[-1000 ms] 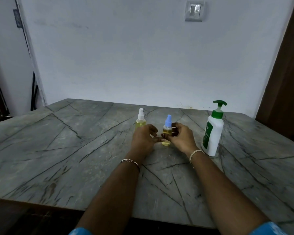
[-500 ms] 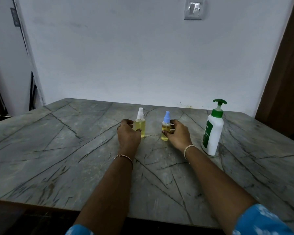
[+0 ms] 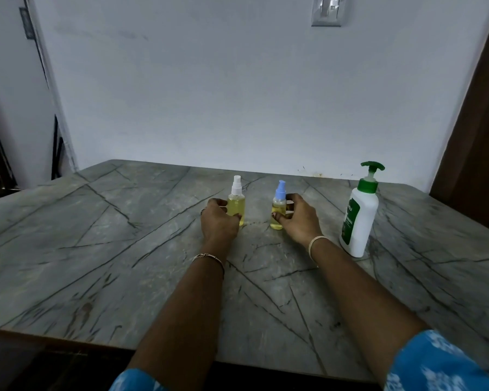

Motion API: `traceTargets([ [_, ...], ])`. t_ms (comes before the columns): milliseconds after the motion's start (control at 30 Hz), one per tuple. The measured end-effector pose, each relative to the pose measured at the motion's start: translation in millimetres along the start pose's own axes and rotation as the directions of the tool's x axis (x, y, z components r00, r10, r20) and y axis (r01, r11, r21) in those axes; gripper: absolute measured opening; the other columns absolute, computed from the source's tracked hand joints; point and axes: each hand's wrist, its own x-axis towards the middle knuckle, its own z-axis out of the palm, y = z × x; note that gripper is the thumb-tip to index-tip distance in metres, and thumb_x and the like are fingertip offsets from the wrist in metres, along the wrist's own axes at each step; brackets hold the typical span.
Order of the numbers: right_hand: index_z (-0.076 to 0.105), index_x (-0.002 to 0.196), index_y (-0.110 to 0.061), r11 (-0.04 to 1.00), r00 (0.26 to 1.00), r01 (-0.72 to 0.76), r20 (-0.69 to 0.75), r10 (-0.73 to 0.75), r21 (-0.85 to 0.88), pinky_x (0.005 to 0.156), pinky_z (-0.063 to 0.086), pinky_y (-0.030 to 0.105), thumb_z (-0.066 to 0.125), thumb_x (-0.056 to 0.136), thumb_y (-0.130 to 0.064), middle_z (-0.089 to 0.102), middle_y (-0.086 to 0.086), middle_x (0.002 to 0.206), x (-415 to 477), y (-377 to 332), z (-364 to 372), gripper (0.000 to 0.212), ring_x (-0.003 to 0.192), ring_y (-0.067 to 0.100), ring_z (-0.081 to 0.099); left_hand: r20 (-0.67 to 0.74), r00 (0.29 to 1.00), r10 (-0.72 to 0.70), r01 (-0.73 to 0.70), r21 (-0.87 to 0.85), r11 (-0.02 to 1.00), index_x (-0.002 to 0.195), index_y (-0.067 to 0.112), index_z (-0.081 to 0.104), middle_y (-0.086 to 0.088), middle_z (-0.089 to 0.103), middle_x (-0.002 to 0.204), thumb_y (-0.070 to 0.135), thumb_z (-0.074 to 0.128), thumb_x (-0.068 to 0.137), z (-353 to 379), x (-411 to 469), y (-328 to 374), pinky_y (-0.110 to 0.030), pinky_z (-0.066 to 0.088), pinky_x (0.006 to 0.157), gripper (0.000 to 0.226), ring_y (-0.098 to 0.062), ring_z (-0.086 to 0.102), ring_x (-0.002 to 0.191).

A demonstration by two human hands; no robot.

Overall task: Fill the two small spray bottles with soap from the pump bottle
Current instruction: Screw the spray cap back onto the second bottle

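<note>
Two small spray bottles stand upright on the grey marble table (image 3: 96, 249), both holding yellow liquid. The white-capped spray bottle (image 3: 236, 204) is on the left, and my left hand (image 3: 218, 221) curls around its lower body from the left. The blue-capped spray bottle (image 3: 279, 208) stands a little to the right, with my right hand (image 3: 297, 218) gripping it from the right side, thumb in front. The white pump bottle (image 3: 359, 215) with a green pump head stands upright further right, untouched.
A white wall runs behind the table, with a light switch (image 3: 326, 9) high up. A brown door (image 3: 480, 136) is at the right and a dark doorway at the far left. The table's front edge (image 3: 68, 341) is near me.
One second ago both hands were together at the blue-capped bottle. My left hand has moved left to the white-capped bottle, and the blue-capped bottle now stands further back, beside it.
</note>
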Motion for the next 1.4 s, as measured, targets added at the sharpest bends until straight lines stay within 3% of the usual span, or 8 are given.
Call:
traceTargets([
  [267, 0.049, 0.129, -0.012, 0.999, 1.000, -0.023, -0.001, 0.024, 0.035, 0.089, 0.052, 0.036, 0.079, 0.078, -0.028, 0.064, 0.007, 0.122, -4, -2, -9, 0.061, 0.100, 0.020, 0.064, -0.058, 0.998, 0.004, -0.003, 0.024, 1.000, 0.120, 0.007, 0.046, -0.013, 0.055, 0.119, 0.020, 0.083, 0.071, 0, -3, 3, -0.036, 0.046, 0.086, 0.063, -0.027, 0.052, 0.112],
  [400, 0.052, 0.126, -0.015, 1.000, 0.999, 0.003, -0.032, -0.003, -0.007, 0.082, 0.053, 0.032, 0.077, 0.078, -0.035, 0.066, 0.003, 0.115, -15, -3, -20, 0.058, 0.094, 0.016, 0.065, -0.112, 0.986, 0.122, -0.120, 0.025, 0.992, 0.114, 0.008, 0.046, -0.009, 0.055, 0.107, 0.022, 0.079, 0.075, 1, -14, 10, -0.029, 0.037, 0.072, 0.053, -0.018, 0.049, 0.089],
  [633, 0.057, 0.100, -0.024, 0.954, 0.879, 0.066, -0.436, -0.194, -0.291, 0.058, 0.040, 0.023, 0.073, 0.081, -0.033, 0.063, -0.010, 0.083, -56, -13, -56, 0.026, 0.075, 0.010, 0.059, 0.053, 0.934, 0.354, -0.355, -0.005, 0.935, 0.087, 0.016, 0.056, -0.001, 0.058, 0.079, 0.015, 0.078, 0.075, 12, -25, 12, -0.021, 0.039, 0.065, 0.025, -0.013, 0.052, 0.070],
  [733, 0.053, 0.104, -0.017, 0.919, 0.758, 0.035, -0.588, -0.281, -0.394, 0.075, 0.043, 0.036, 0.080, 0.072, -0.027, 0.058, 0.001, 0.098, -64, -8, -72, 0.043, 0.094, 0.024, 0.057, 0.120, 0.926, 0.358, -0.359, -0.017, 0.933, 0.087, 0.017, 0.057, 0.001, 0.059, 0.076, 0.013, 0.079, 0.075, 13, -29, 13, -0.013, 0.041, 0.061, 0.025, -0.009, 0.054, 0.067],
  [867, 0.042, 0.129, -0.010, 0.958, 0.693, -0.140, -0.715, -0.085, -0.250, 0.097, 0.035, 0.046, 0.086, 0.062, -0.026, 0.042, 0.012, 0.136, -67, 5, -85, 0.082, 0.126, 0.032, 0.040, 0.196, 0.924, 0.327, -0.326, -0.040, 0.945, 0.093, 0.016, 0.058, -0.003, 0.064, 0.082, 0.013, 0.079, 0.074, 13, -30, 11, -0.033, 0.055, 0.072, 0.029, -0.020, 0.064, 0.075],
  [1100, 0.043, 0.121, -0.009, 0.953, 0.827, -0.287, -0.478, 0.296, 0.094, 0.090, 0.048, 0.042, 0.091, 0.057, -0.027, 0.053, 0.011, 0.122, -50, 40, -95, 0.082, 0.111, 0.031, 0.055, 0.252, 0.915, 0.314, -0.311, -0.053, 0.949, 0.097, 0.015, 0.057, -0.008, 0.067, 0.086, 0.012, 0.078, 0.076, 14, -29, 6, -0.036, 0.056, 0.072, 0.030, -0.021, 0.065, 0.080],
  [1233, 0.047, 0.107, -0.012, 0.923, 0.866, -0.281, -0.345, 0.362, 0.263, 0.081, 0.049, 0.032, 0.087, 0.065, -0.012, 0.058, 0.001, 0.100, -41, 45, -96, 0.058, 0.092, 0.022, 0.058, 0.253, 0.914, 0.318, -0.316, -0.050, 0.947, 0.096, 0.016, 0.056, -0.007, 0.067, 0.085, 0.012, 0.078, 0.077, 15, -27, 4, -0.025, 0.052, 0.065, 0.029, -0.015, 0.063, 0.074],
  [1400, 0.048, 0.117, -0.007, 0.874, 0.922, -0.274, -0.148, 0.357, 0.401, 0.086, 0.046, 0.034, 0.076, 0.076, 0.001, 0.058, 0.007, 0.108, -22, 52, -94, 0.051, 0.100, 0.022, 0.056, 0.272, 0.911, 0.311, -0.311, -0.043, 0.949, 0.102, 0.015, 0.060, 0.000, 0.067, 0.085, 0.014, 0.076, 0.079, 19, -23, 1, -0.014, 0.045, 0.062, 0.028, -0.011, 0.062, 0.074],
])
